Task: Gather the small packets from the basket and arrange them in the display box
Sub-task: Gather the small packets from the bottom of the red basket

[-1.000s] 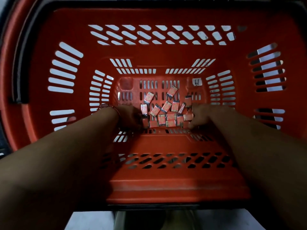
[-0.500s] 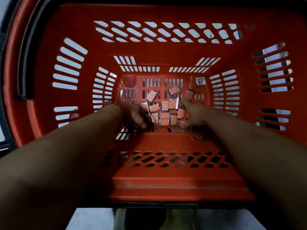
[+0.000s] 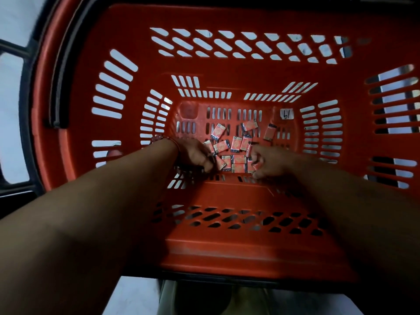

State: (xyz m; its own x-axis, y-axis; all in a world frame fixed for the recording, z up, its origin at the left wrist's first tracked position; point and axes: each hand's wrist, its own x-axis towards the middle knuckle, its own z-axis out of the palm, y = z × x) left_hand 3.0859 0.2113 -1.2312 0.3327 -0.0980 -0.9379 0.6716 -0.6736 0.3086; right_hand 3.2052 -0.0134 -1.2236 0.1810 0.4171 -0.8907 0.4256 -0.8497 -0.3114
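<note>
Fingers (image 3: 205,164) of the left hand (image 3: 193,154) curl down at the nine o'clock edge of the packets (image 3: 236,155); whether they pinch one is not clear. The right hand (image 3: 271,161) comes in at four o'clock, its forefinger (image 3: 255,150) stretched out onto a packet and the other fingers curled beside another, but a hold cannot be made out. Between the hands the small red-and-blue packets lie loose and overlapping on the slotted floor of the red basket (image 3: 227,69), toward six o'clock of that floor. A few lie apart from the heap toward twelve, with a stray packet (image 3: 270,132) at one o'clock. A white label (image 3: 286,114) sits on the floor at two o'clock. A bracelet (image 3: 160,139) rings the left wrist. A black handle (image 3: 58,83) lies along the basket rim at nine o'clock.
</note>
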